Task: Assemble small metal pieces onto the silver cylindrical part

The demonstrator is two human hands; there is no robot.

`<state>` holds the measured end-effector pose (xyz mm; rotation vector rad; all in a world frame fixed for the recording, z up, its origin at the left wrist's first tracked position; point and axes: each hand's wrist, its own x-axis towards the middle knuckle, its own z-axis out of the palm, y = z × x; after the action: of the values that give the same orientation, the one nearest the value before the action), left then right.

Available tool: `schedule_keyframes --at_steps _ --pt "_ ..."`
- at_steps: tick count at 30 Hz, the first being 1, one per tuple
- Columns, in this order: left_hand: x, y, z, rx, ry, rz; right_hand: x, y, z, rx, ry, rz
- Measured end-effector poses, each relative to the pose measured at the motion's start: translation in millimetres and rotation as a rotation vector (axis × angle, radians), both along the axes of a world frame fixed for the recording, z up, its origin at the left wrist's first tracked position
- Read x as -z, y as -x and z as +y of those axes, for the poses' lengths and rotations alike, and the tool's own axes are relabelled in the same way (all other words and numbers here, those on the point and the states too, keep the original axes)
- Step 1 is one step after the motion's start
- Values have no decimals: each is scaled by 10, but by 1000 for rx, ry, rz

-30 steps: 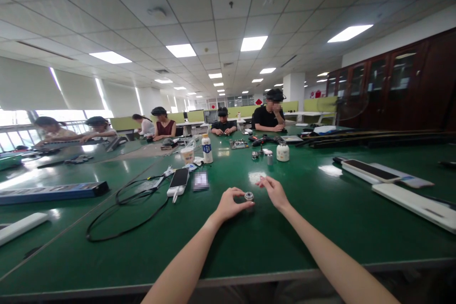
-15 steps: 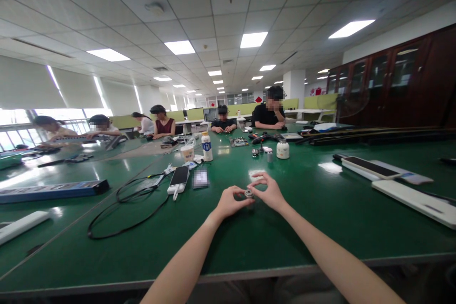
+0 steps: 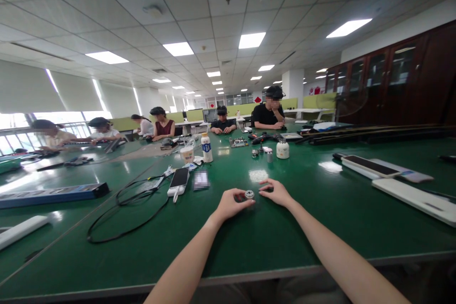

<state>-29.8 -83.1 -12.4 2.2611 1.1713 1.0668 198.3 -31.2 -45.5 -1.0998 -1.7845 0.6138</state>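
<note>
On the green table (image 3: 221, 251), my left hand (image 3: 231, 204) is closed around a small round silver metal part (image 3: 249, 194) with a ring-shaped top and a dark centre. Its thumb lies along the near side and its fingers curl behind; the lower part is hard to see. My right hand (image 3: 276, 193) is just to the right of the part, apart from it, with thumb and fingers loosely curved and a gap between them. No object shows in it. Farther off stand a small grey cylinder (image 3: 270, 156) and a shiny metal piece (image 3: 255, 153).
A white jar (image 3: 282, 149) and a bottle (image 3: 206, 147) stand ahead, with a cup (image 3: 187, 154) beside the bottle. A phone (image 3: 179, 178) and black cable (image 3: 107, 240) lie left, near a power strip (image 3: 53, 194). White slabs (image 3: 418, 202) lie right. Several people sit beyond.
My right hand came in to the metal part's top half a second ago and has since drawn back to the right, lower than at first. My left hand has kept its hold.
</note>
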Motion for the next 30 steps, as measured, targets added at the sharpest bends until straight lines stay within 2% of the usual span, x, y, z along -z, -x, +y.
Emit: schedule_keyframes --at_steps 6,11,16,23,30 --pt "-12 -6 -14 27 12 -18 -273 155 -149 -25 -55 166" --pt "-5 -5 -10 45 39 -26 -452 328 -395 -175 -81 189" --pt "-1 -4 -3 59 46 -26 -466 408 -481 -229 -71 148" --pt "2 2 -5 58 47 -16 -477 436 -491 -206 -91 181" --pt "-16 4 -4 32 11 28 -470 478 -514 -210 -83 127"
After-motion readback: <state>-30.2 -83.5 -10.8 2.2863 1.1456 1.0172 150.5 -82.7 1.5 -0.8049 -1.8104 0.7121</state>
